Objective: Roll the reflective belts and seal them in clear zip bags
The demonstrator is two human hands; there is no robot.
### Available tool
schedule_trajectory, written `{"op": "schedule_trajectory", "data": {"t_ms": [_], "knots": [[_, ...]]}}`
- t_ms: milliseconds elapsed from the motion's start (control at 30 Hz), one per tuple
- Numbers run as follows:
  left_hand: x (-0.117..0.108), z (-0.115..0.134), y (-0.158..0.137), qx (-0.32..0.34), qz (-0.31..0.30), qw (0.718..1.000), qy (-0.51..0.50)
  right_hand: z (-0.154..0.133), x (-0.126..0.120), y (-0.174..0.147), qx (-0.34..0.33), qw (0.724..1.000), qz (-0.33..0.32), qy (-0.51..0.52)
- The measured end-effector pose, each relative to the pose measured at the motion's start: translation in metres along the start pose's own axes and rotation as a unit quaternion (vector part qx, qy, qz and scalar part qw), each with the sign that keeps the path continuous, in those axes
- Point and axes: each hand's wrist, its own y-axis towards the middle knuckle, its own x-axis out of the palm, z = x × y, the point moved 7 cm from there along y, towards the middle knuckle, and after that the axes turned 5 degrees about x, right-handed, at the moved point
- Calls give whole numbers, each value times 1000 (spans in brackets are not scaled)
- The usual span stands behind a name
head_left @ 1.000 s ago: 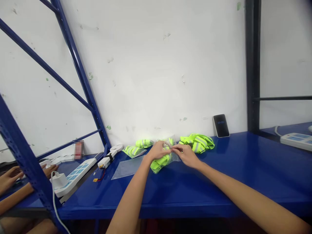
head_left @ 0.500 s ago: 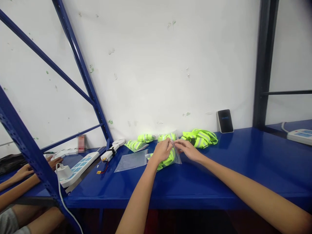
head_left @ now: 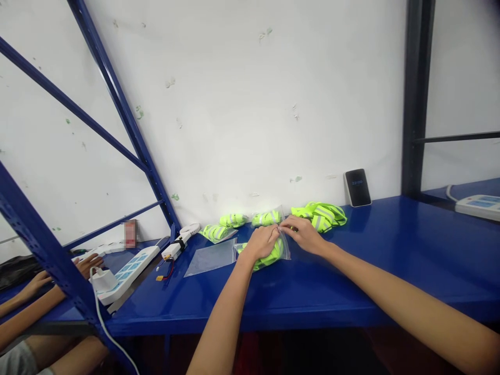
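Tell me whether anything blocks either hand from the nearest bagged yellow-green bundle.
Nothing visible does: the left hand and right hand are at the upper edge of its clear bag. The flat bag lies off to the left.

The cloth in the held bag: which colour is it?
Bright yellow-green; the head view shows the cloth.

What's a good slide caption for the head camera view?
Left hand and right hand pinch the edge of a clear bag holding neon-yellow fabric on a blue table.
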Motion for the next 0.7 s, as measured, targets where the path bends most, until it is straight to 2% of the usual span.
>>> {"op": "schedule_trajectory", "data": {"t_ms": [67,133,233,300,533,700], "knots": [[-1,-3,0,-7,6,1000,-10,1,1,0,14,1000,-12,14],[-2,-4,1,-11,8,1000,-26,8,5,0,64,996,-22,64],[-5,-5,2,-6,21,998,-52,21,14,-3,157,970,-36,183],[-7,-6,2,-10,34,997,-69,26,20,-4,192,951,-50,236],[-13,-12,6,-5,91,991,-99,33,29,-1,215,950,-85,210],[-13,-12,7,2,96,990,-103,36,31,0,215,953,-58,205]]}}
